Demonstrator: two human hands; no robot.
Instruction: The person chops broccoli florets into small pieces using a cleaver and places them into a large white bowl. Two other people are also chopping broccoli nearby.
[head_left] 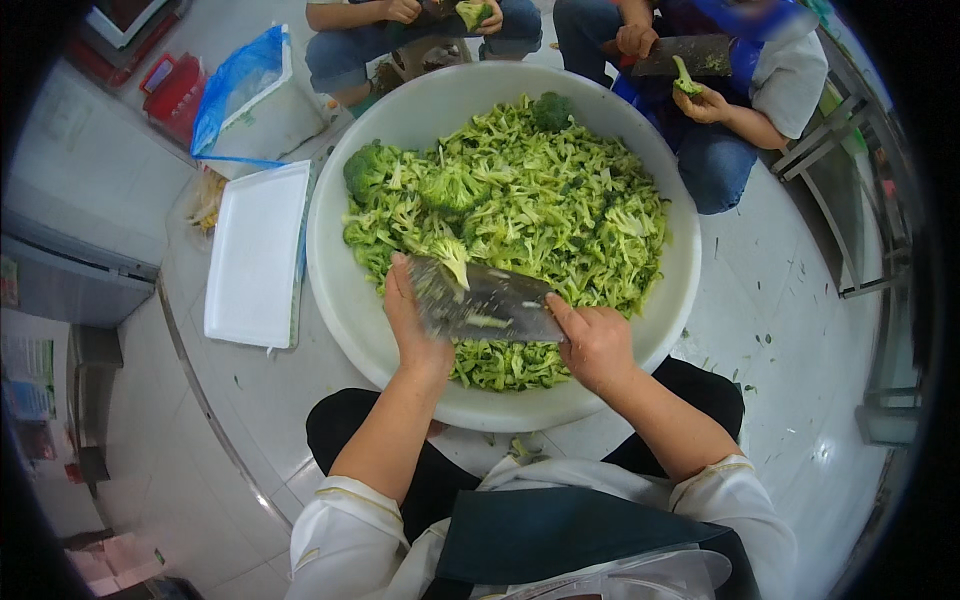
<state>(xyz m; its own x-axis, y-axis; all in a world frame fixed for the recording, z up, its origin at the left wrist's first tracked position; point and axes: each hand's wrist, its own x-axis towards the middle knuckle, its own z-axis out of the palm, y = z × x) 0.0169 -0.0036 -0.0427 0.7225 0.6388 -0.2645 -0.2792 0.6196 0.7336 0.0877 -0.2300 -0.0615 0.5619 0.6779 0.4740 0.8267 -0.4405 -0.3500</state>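
Note:
A large white round tub in front of me is filled with chopped green broccoli. Over its near side, my right hand grips the handle of a wide cleaver, its wet blade speckled with green bits. At the blade's left end is my left hand, closed around a broccoli piece whose pale stalk shows at the blade's upper edge. The blade hides most of that hand's fingers. Whole broccoli heads lie on the chopped pile beyond the cleaver.
Across the tub, one person holds a broccoli piece; another, at far right, has a cleaver and a broccoli stalk. Left of the tub are a white lid, a white bin with blue lining and a red basket. Metal racks stand right.

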